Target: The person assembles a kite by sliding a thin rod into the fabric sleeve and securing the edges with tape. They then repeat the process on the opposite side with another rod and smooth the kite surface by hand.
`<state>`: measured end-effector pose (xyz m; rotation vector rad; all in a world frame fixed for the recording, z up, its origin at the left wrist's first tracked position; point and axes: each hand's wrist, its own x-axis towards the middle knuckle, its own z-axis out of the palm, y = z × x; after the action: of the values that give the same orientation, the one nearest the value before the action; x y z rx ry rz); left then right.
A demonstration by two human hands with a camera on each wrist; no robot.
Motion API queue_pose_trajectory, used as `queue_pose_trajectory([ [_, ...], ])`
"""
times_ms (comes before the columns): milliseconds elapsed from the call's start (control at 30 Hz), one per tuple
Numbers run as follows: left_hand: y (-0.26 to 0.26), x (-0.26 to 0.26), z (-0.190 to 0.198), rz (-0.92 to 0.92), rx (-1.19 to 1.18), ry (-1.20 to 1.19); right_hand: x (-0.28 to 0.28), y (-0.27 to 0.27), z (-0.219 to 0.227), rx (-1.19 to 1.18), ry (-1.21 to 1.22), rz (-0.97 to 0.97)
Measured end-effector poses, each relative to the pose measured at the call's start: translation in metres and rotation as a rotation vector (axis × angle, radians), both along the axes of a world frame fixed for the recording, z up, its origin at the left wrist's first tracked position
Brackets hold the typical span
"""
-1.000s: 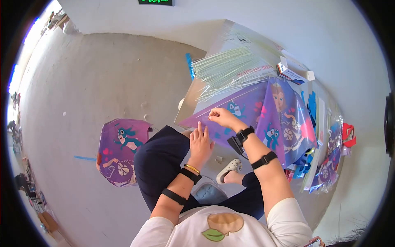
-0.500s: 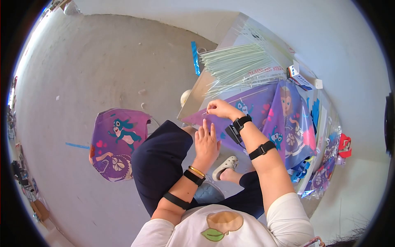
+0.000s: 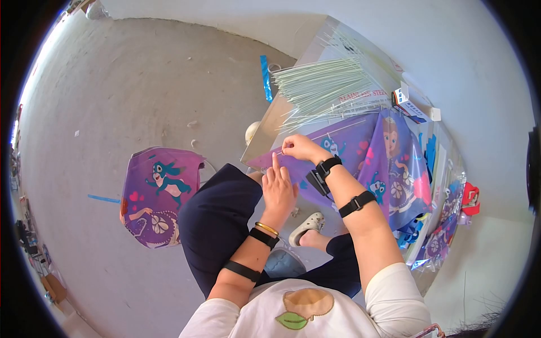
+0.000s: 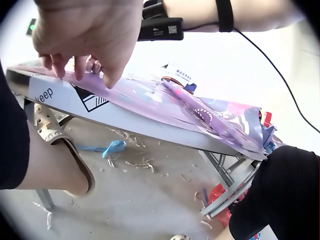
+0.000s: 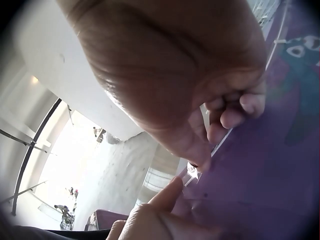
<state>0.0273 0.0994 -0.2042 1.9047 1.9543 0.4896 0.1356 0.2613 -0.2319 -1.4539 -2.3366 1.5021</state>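
Observation:
A purple printed plastic sheet with cartoon figures lies across the table. A thin white rod runs along its far edge. My right hand is over the sheet's pointed left end, thumb and curled fingers pinching the rod by a small white piece. Just nearer to me, my left hand rests on the sheet with its fingers mostly straight. Its index fingertip reaches close to the right hand's fingertips. In the left wrist view those fingers point down onto the sheet by the table's edge.
A bundle of pale thin rods is spread at the back of the table, with a small open box to its right. Another purple printed piece is left of my knee. Blue strips and scraps litter the floor under the table.
The head view has shifted since the first frame. My left hand has moved slightly forward, its index finger coming closer to the right hand. The right hand keeps its pinch at the sheet's edge.

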Motion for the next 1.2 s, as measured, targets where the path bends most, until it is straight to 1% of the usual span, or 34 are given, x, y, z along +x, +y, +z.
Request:
queue_pose_trajectory([
  [233, 0.003, 0.001, -0.005, 0.004, -0.016, 0.044, -0.005, -0.002, 0.002, 0.039, -0.073, -0.032],
  [300, 0.003, 0.002, -0.004, 0.01, -0.051, 0.057, -0.009, -0.006, 0.01, 0.152, -0.215, -0.001],
  [333, 0.003, 0.002, -0.004, 0.011, -0.051, 0.055, -0.013, -0.008, 0.016, 0.152, -0.217, 0.001],
  [400, 0.003, 0.002, -0.004, 0.006, -0.07, 0.075, -0.02, -0.012, 0.027, 0.204, -0.373, -0.008],
  [433, 0.003, 0.002, -0.004, 0.007, -0.07, 0.075, -0.024, -0.015, 0.036, 0.204, -0.374, -0.007],
  [500, 0.003, 0.002, -0.005, 0.006, -0.05, 0.092, -0.029, -0.02, 0.047, 0.351, -0.596, -0.001],
  [567, 0.002, 0.002, -0.007, 0.009, -0.046, 0.075, -0.017, -0.016, 0.04, 0.348, -0.631, -0.019],
  [600, 0.003, 0.002, -0.007, 0.013, -0.04, 0.058, -0.014, -0.014, 0.044, 0.347, -0.666, -0.036],
  [633, 0.002, 0.002, -0.007, 0.015, -0.039, 0.055, -0.009, -0.015, 0.049, 0.302, -0.654, -0.103],
  [667, 0.002, 0.001, -0.008, 0.026, -0.032, 0.026, -0.005, -0.017, 0.053, 0.306, -0.657, -0.102],
  [733, 0.0, 0.001, -0.006, 0.035, -0.026, -0.002, 0.001, -0.027, 0.058, 0.475, -0.175, -0.035],
  [767, 0.0, 0.001, -0.006, 0.045, -0.008, -0.023, 0.0, -0.035, 0.059, 0.519, -0.081, 0.018],
  [800, -0.001, 0.0, -0.006, 0.055, 0.01, -0.043, 0.002, -0.042, 0.055, 0.52, -0.081, 0.017],
  [867, -0.003, 0.0, -0.006, 0.036, 0.023, -0.023, 0.002, -0.052, 0.047, 0.69, 0.084, 0.173],
  [900, -0.003, -0.001, -0.005, 0.017, 0.034, -0.008, 0.003, -0.056, 0.044, 0.723, 0.047, 0.206],
  [933, -0.003, -0.001, -0.004, 0.016, 0.032, -0.006, 0.005, -0.06, 0.04, 0.721, 0.049, 0.204],
  [1000, -0.004, 0.001, -0.002, -0.004, 0.005, 0.041, 0.01, -0.068, 0.034, 0.817, 0.025, 0.214],
  [1033, -0.005, 0.001, -0.001, -0.006, 0.007, 0.04, 0.013, -0.07, 0.033, 0.819, 0.024, 0.212],
  [1100, -0.005, 0.002, -0.002, -0.012, -0.014, 0.049, 0.018, -0.071, 0.03, 0.888, -0.019, 0.253],
  [1133, -0.006, 0.002, -0.003, -0.01, -0.01, 0.051, 0.017, -0.072, 0.028, 0.892, -0.017, 0.254],
  [1200, -0.007, 0.002, -0.004, -0.01, 0.016, 0.045, 0.015, -0.075, 0.029, 0.846, -0.01, 0.186],
])
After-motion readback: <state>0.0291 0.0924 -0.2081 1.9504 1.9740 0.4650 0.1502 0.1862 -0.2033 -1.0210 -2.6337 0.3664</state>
